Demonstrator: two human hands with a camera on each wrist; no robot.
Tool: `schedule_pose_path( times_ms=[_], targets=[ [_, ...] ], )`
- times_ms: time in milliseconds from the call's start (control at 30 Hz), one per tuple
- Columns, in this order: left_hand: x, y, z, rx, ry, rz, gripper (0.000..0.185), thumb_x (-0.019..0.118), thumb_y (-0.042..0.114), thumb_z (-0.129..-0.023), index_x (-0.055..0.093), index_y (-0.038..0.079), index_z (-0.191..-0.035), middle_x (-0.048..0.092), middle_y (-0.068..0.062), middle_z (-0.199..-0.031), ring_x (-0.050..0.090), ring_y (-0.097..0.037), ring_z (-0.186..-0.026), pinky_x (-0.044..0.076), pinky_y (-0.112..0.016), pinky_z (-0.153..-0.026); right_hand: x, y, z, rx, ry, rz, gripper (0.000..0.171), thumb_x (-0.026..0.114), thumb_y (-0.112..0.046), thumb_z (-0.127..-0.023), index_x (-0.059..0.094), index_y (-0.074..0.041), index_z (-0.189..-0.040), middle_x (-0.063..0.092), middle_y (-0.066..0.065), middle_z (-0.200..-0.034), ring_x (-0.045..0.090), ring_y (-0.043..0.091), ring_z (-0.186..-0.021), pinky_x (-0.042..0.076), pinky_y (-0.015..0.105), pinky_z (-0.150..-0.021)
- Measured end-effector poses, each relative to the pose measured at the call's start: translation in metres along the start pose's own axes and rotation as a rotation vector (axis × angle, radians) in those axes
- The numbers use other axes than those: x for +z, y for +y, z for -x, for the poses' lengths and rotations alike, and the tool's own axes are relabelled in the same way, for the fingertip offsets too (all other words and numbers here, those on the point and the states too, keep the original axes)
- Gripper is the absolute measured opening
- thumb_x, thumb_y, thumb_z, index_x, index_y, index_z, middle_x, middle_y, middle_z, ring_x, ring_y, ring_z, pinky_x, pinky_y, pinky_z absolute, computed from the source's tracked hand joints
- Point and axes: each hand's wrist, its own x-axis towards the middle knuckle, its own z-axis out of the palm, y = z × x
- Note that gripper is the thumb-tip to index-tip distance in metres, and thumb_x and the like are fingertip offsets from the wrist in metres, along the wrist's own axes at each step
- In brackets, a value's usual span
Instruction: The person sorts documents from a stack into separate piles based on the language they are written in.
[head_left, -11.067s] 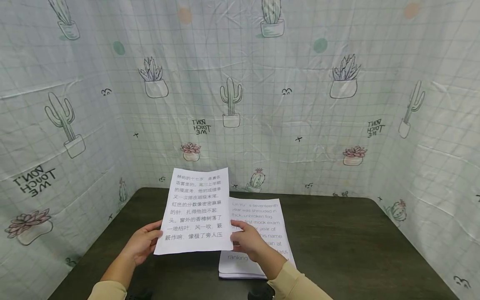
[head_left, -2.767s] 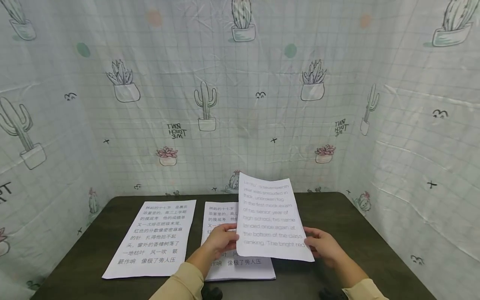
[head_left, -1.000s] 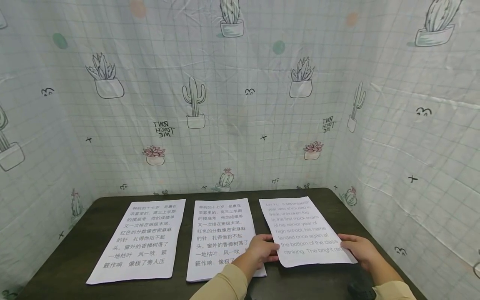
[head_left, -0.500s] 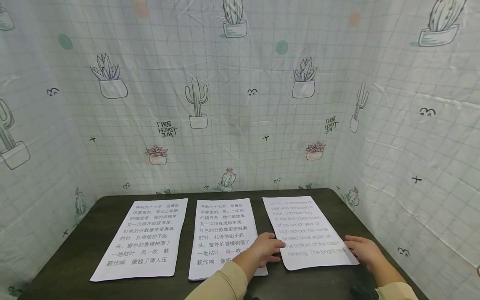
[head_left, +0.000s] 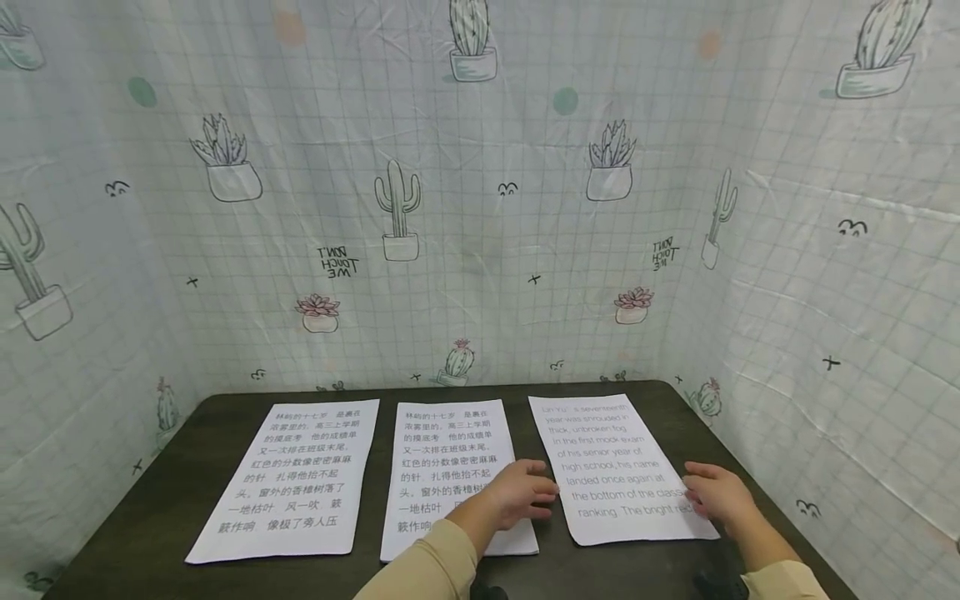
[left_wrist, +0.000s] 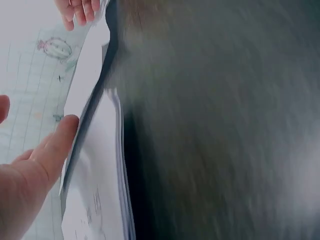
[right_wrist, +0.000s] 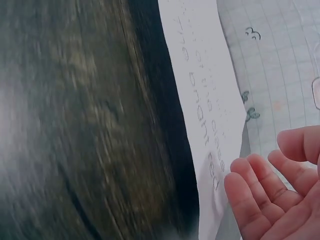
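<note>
A sheet of paper printed in English [head_left: 607,475] lies on the right of the dark table, slightly slanted. My left hand [head_left: 519,493] hovers by its left edge, over the right part of the middle stack, fingers relaxed and holding nothing. At the sheet's lower right edge is my right hand [head_left: 716,492], fingers loosely bent with nothing between them; the right wrist view shows its fingers [right_wrist: 245,187] spread beside the paper. In the middle lies a paper stack [head_left: 442,454] topped with Chinese text, its lower right partly hidden by my left arm. The left wrist view shows its layered edge [left_wrist: 121,160].
Another sheet with Chinese text [head_left: 296,475] lies on the left of the table [head_left: 172,467]. A curtain printed with cacti [head_left: 480,208] encloses the table at the back and sides. Gaps of bare tabletop separate the three papers.
Earlier a Chinese sheet was set down at left, then the English sheet was carried right and laid down. Both hands have just let go of it; the left has drawn back slightly.
</note>
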Motion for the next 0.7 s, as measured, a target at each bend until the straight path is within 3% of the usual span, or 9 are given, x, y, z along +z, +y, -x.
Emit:
schedule_pose_path(
  times_ms=[100,300,700],
  targets=[
    [-0.012,0.0,0.004,0.011,-0.004,0.003,0.065,0.061,0.002,-0.087,0.033,-0.012,-0.144,0.058,-0.024,-0.123,0.058,-0.042,-0.119,0.056,-0.048,-0.092,0.009,-0.007,0.001,0.005,-0.008,-0.017,0.056,0.051,-0.016,-0.095,0.037,0.017,-0.139,0.044,0.041,-0.133,0.066,0.019,-0.09,0.059,0.03,-0.072],
    [-0.046,-0.003,0.01,0.048,0.002,0.014,0.065,0.06,0.004,-0.089,0.032,-0.01,-0.146,0.051,-0.032,-0.135,0.057,-0.043,-0.121,0.053,-0.051,-0.096,0.03,-0.019,-0.002,-0.03,-0.041,-0.03,0.057,0.054,-0.015,-0.094,0.037,0.016,-0.138,0.045,0.041,-0.132,0.068,0.018,-0.089,0.06,0.034,-0.076],
    [-0.116,-0.004,0.037,0.058,0.166,-0.039,0.067,0.06,0.006,-0.09,0.029,-0.008,-0.148,0.043,-0.033,-0.145,0.058,-0.04,-0.121,0.054,-0.044,-0.097,0.086,-0.056,-0.007,-0.087,-0.088,-0.048,0.051,0.051,-0.013,-0.096,0.041,0.012,-0.14,0.049,0.038,-0.132,0.068,0.03,-0.099,0.06,0.038,-0.08]
  ],
)
